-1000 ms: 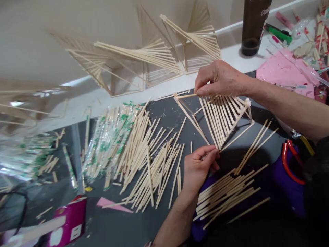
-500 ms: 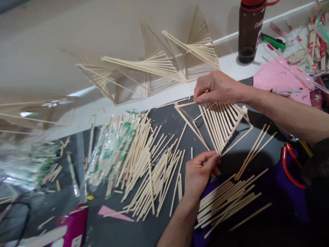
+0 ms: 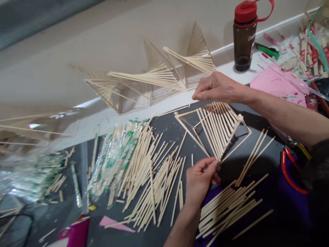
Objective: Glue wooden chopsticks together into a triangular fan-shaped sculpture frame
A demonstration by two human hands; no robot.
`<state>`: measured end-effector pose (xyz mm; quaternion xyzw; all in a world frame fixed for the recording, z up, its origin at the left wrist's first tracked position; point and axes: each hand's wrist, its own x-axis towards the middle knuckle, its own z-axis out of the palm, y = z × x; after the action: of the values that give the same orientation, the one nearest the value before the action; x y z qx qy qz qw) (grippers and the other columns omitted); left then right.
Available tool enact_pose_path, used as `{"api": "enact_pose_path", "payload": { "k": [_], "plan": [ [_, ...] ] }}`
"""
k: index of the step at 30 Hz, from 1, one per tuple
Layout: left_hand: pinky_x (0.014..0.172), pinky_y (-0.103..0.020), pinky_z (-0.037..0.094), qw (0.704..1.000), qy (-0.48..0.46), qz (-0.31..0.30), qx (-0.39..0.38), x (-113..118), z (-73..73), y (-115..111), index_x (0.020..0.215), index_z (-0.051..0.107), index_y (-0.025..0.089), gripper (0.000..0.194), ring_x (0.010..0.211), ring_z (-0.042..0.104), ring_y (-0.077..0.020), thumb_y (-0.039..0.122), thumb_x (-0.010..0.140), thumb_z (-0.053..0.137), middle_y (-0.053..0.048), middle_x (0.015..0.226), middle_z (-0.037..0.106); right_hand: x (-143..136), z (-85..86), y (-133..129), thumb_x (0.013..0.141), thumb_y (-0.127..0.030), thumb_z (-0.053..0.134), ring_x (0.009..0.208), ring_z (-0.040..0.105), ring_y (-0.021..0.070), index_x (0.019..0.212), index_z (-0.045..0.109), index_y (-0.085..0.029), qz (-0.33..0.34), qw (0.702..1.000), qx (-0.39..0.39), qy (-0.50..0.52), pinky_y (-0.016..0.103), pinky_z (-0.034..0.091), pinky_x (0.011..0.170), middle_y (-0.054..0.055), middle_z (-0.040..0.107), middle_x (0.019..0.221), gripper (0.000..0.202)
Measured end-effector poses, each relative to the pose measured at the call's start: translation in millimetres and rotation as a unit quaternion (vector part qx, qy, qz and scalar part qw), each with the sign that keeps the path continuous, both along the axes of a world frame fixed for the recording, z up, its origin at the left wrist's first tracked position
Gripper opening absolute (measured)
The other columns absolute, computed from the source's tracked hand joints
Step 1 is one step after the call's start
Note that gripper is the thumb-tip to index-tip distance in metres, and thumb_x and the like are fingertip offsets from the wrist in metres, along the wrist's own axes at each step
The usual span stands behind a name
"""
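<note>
A small frame of thin wooden sticks [image 3: 214,132] rests on the dark tabletop, its sticks fanned side by side. At its near corner, the thumb and fingers of my left hand [image 3: 202,176] pinch the stick ends. Above the frame's far edge hovers my right hand [image 3: 218,87], fingers closed together and apart from the frame; whatever its fingertips might hold cannot be made out. Loose sticks [image 3: 159,185] lie in a heap left of my left hand. More sticks [image 3: 231,206] are on a purple cloth near me.
Finished stick structures [image 3: 154,77] stand along the wall. A dark bottle with a red lid [image 3: 243,39] is at the back right, beside a pink sheet [image 3: 275,82]. Wrapped sticks [image 3: 113,157] lie left, pliers with red handles [image 3: 288,171] right, a magenta pouch [image 3: 75,235] front left.
My right hand has come off the frame's far edge and lifted away. My left hand still pinches the near corner. The camera view has shifted slightly.
</note>
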<state>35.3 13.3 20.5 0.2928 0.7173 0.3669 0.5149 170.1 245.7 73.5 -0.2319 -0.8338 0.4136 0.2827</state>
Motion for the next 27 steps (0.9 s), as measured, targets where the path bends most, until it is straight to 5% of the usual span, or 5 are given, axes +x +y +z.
{"api": "enact_pose_path", "payload": {
  "k": [12, 27],
  "plan": [
    [0.037, -0.017, 0.041, 1.000, -0.009, 0.005, -0.005, 0, 0.3, 0, 0.077, 0.075, 0.014, 0.026, 0.035, 0.053, -0.0074, 0.038, 0.066, 0.077, 0.001, 0.055, 0.067, -3, -10.6, -6, 0.087, -0.016, 0.059, 0.090, 0.062, 0.0138, 0.099, 0.078, -0.015, 0.071, 0.993, 0.078, -0.049, 0.029, 0.043, 0.086, 0.006, 0.073, 0.092, 0.022],
    [0.037, -0.017, 0.041, 1.000, -0.007, -0.006, 0.000, 0, -0.2, 1, 0.079, 0.075, 0.014, 0.025, 0.037, 0.056, -0.0085, 0.037, 0.069, 0.075, 0.000, 0.056, 0.068, -6, -10.1, -7, 0.086, -0.016, 0.057, 0.089, 0.062, 0.0141, 0.095, 0.077, -0.012, 0.058, 0.994, 0.069, -0.058, 0.030, 0.044, 0.086, 0.006, 0.073, 0.091, 0.022]
  ]
}}
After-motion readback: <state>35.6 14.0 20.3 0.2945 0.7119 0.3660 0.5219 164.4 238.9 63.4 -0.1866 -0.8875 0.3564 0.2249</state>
